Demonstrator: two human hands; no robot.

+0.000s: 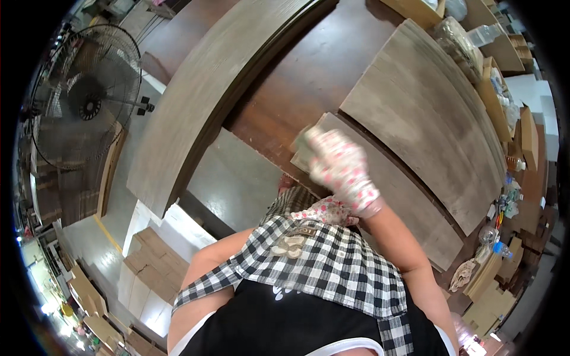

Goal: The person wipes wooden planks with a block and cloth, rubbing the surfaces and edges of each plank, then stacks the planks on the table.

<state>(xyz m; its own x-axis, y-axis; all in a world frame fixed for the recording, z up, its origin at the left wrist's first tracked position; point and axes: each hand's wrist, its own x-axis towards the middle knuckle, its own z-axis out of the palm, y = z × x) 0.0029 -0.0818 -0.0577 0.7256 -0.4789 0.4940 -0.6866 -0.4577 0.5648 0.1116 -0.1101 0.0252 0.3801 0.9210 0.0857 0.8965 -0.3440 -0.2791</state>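
Note:
My right hand (pixel 343 163), in a white glove with pink flowers, is over the near end of a grey-brown wooden board (pixel 404 193). Motion blurs its fingers, which look closed on a flat greenish-grey pad (pixel 303 141) at the board's end; the pad's exact kind is unclear. My left hand (pixel 325 212), in a matching glove, is low against the checked apron, beside the board's near edge. The right wrist and the apron partly cover it, so its fingers are hidden.
A wider wooden panel (pixel 427 118) lies beyond the board, to the right. Another long panel (pixel 219 89) is on the left, across the brown table (pixel 297 77). Open cardboard boxes (pixel 496 95) and plastic bottles line the right side. A large fan (pixel 89 101) stands far left.

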